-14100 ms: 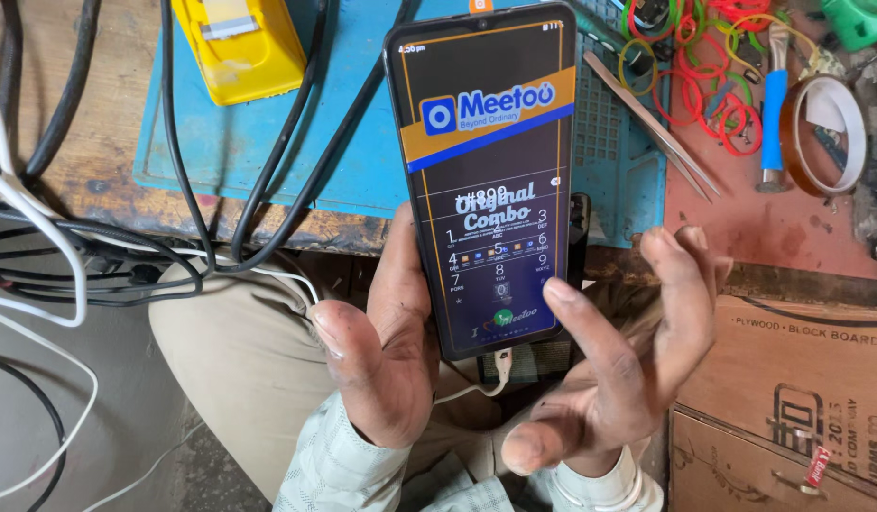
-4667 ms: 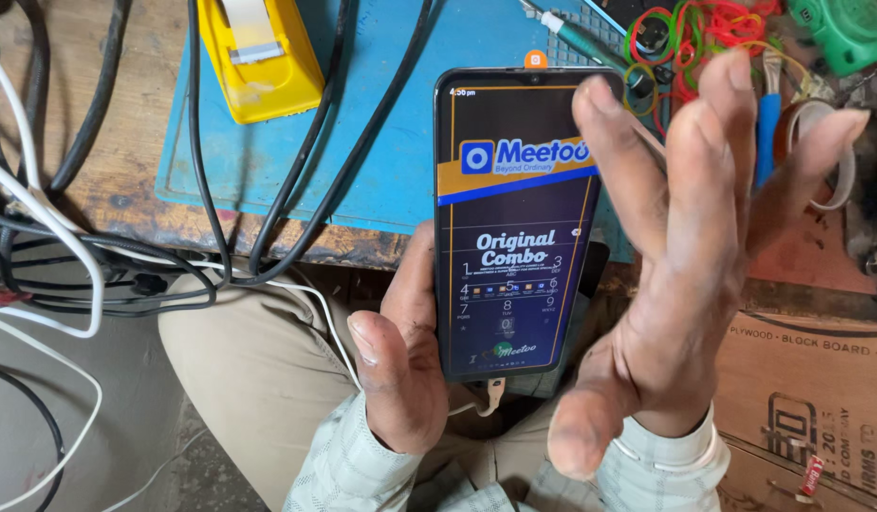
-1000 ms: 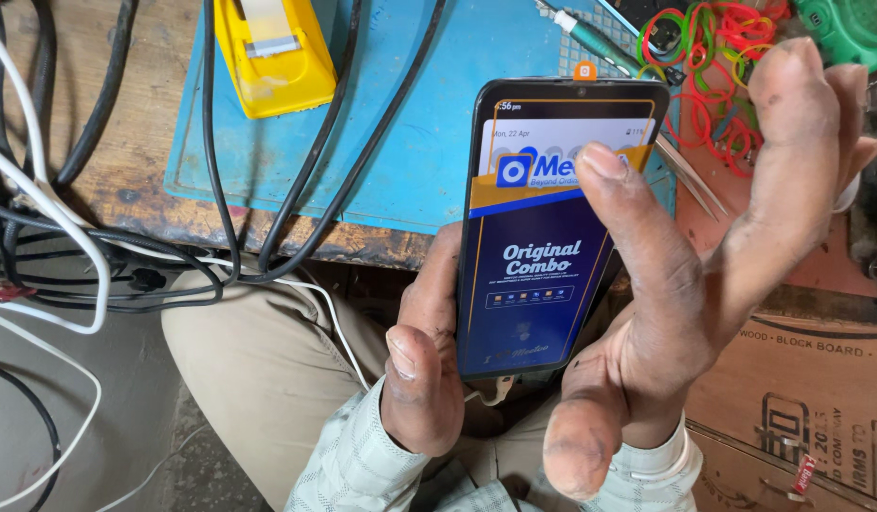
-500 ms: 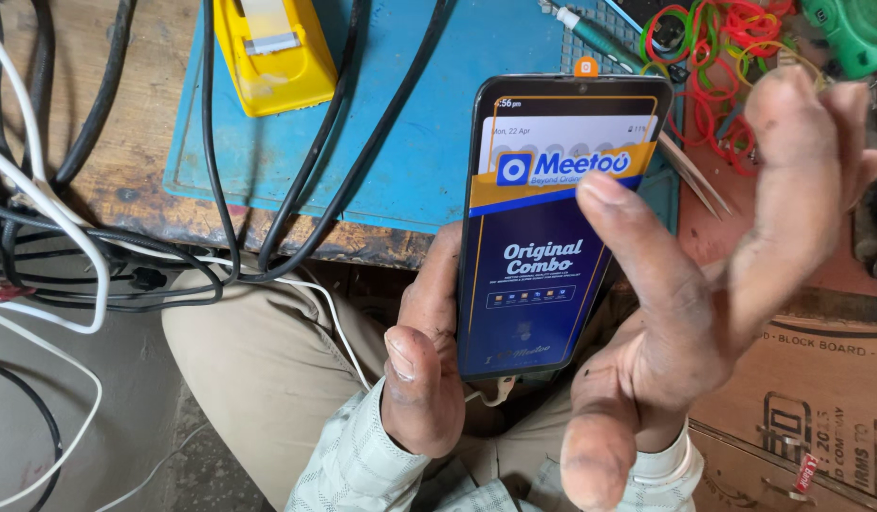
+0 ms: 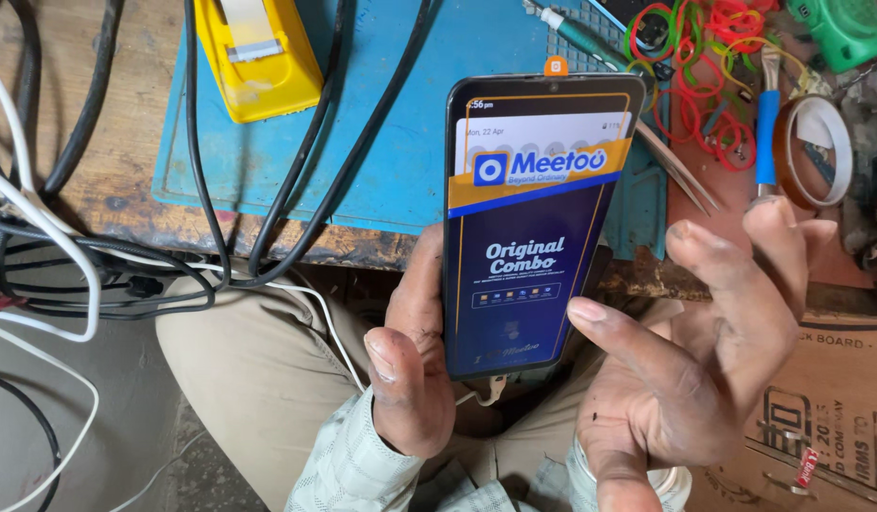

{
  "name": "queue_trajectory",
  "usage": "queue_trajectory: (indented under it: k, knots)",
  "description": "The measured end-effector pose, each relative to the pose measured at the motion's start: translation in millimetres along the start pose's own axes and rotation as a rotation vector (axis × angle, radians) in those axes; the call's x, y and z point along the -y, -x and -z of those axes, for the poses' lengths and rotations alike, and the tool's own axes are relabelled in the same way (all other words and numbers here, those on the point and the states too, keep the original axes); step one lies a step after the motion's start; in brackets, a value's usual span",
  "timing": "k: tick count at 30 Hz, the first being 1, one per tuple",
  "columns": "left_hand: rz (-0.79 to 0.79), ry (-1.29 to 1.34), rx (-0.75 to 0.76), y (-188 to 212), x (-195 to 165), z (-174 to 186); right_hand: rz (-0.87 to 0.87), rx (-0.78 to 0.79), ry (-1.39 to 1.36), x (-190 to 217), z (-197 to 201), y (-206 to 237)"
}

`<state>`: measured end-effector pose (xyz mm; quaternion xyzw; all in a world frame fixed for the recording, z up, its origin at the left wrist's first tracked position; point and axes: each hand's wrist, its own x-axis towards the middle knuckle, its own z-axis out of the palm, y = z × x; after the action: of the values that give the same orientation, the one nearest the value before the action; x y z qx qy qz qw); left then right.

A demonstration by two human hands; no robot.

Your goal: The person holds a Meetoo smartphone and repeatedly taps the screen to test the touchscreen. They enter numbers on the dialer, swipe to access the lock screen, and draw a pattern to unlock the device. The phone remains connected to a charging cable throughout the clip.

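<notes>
1. Blue matting [image 5: 381,142] covered the worn wooden counter [image 5: 106,180], crossed by black cables [image 5: 296,180].
2. My left hand [image 5: 410,379] was closed around the smartphone [image 5: 533,228], upright over my lap.
3. My right hand [image 5: 704,370] hovered open beside it, holding nothing.
4. Coloured rubber bands [image 5: 713,57] lay near a tape roll [image 5: 813,152].

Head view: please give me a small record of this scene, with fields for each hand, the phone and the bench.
left hand: left hand holds the phone upright by its lower edge
right hand: right hand open beside the phone, thumb tip at the screen's right edge
phone: screen lit, dark blue film over most of it
bench: blue mat, yellow tape dispenser, black cables, tweezers, rubber bands, tape roll
</notes>
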<state>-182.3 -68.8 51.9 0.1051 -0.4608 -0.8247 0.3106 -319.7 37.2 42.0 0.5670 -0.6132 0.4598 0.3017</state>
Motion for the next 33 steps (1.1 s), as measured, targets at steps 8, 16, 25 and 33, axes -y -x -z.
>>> queue_trajectory:
  k: [8, 16, 25, 33]
  knots:
    - [-0.035, 0.017, -0.023, 4, 12, 12, -0.072, 0.032, 0.092, 6, -15, -21]
    - [-0.094, 0.015, -0.048, 25, 21, 22, -0.192, 0.261, 0.181, 37, -25, -59]
    - [-0.032, 0.024, -0.041, 55, -4, 24, -0.261, 0.466, 0.209, 97, -13, -42]
    - [-0.005, -0.005, -0.038, 43, 10, -20, -0.214, 0.133, 0.133, 28, 24, -28]
